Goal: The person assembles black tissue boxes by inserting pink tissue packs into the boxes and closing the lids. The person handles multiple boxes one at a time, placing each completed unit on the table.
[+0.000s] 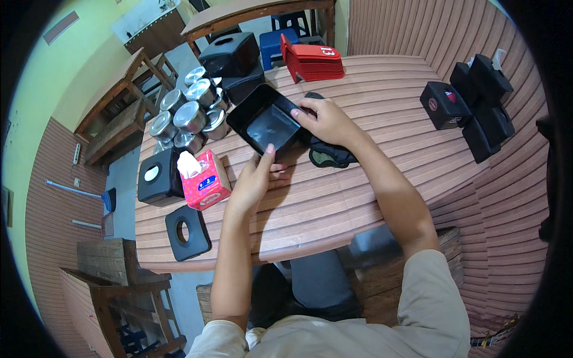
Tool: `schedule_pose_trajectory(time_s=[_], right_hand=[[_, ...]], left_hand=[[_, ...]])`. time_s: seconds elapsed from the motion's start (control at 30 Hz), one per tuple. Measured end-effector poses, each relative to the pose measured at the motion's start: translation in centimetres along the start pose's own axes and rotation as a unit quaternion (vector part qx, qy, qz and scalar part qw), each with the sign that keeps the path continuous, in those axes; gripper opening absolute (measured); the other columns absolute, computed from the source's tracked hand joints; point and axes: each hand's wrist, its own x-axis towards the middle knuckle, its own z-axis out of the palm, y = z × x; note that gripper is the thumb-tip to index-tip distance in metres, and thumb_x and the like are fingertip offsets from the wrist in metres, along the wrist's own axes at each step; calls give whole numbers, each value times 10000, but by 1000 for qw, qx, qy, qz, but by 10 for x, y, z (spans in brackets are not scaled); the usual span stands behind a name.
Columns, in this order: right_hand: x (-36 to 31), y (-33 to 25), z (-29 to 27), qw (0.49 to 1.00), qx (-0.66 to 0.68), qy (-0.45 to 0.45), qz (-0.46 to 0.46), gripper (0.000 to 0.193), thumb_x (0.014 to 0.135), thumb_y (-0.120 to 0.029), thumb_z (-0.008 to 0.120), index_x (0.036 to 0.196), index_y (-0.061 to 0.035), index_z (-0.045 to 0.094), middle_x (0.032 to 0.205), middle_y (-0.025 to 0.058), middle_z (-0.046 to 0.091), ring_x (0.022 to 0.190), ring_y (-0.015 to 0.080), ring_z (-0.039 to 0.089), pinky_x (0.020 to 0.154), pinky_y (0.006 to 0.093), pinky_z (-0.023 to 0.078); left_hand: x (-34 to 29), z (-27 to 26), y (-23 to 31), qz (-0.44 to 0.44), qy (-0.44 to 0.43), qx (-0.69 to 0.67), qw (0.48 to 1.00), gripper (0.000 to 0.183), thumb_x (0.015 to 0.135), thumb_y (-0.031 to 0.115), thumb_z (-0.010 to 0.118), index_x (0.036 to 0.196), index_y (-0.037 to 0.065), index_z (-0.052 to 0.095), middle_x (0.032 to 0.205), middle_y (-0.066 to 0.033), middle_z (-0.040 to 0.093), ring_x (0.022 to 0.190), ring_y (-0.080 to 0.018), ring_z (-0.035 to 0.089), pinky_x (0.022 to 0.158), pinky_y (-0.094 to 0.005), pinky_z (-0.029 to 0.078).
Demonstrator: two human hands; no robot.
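Both my hands hold an empty black box [268,123], tilted so that its open top faces me. My left hand [255,182] grips the near edge, thumb on the rim and fingers underneath. My right hand [329,122] is closed on the right side, its thumb over the rim. Under my right wrist lies a dark cloth-like item [332,156], partly hidden by the hand. To the left of my left hand stands a pink tissue pack [206,182] with a white tissue sticking out. A flat black lid [200,238] with a round hole lies near the table's front edge.
Left on the table [322,218] are a black tissue box [160,178] and several metal canisters [190,116]. Behind stand more black boxes [230,55] and stacked red signs [316,62]. Several black tissue boxes [446,106] sit at the right by the wall.
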Motion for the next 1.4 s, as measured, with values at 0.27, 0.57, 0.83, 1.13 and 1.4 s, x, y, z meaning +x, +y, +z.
schedule_pose_trajectory(time_s=[0.27,0.57,0.83,1.13,1.4], right_hand=[[-4,-18,24,997,-67,-30,-7,419,1025,-406,656,1019,-14,803,768,232,732,706,402,729,678,488,554],[-8,-30,32,996,-73,35,30,380,1046,-370,670,1174,-39,806,931,251,784,881,379,791,799,448,613],[-6,-28,33,997,-8,69,28,293,1025,-247,698,1190,-25,795,960,208,802,829,308,781,747,392,598],[-9,-22,40,998,-12,36,-51,212,1020,-197,694,1107,-20,775,964,144,737,830,277,716,770,386,564],[-8,-15,39,992,-9,67,-102,259,1013,-175,694,1213,-17,739,1196,164,703,980,332,710,905,421,573]], left_hand=[[-84,-8,-32,136,167,135,967,537,1041,205,742,1473,-48,547,909,-90,724,804,-103,656,748,-251,543],[-103,-46,-35,272,394,501,721,600,899,193,847,1452,91,638,1468,-336,452,1371,-510,421,1146,-594,387],[-78,-45,-40,244,408,540,695,644,911,347,856,1442,87,602,1532,-358,441,1458,-584,353,1174,-662,368],[-67,-57,-38,303,442,477,697,308,840,123,783,1101,-10,688,1322,-282,620,1346,-514,512,1150,-586,423],[-77,-73,-29,393,446,298,747,236,832,-18,740,1032,-15,614,1292,-210,666,1333,-404,617,1049,-462,523]])
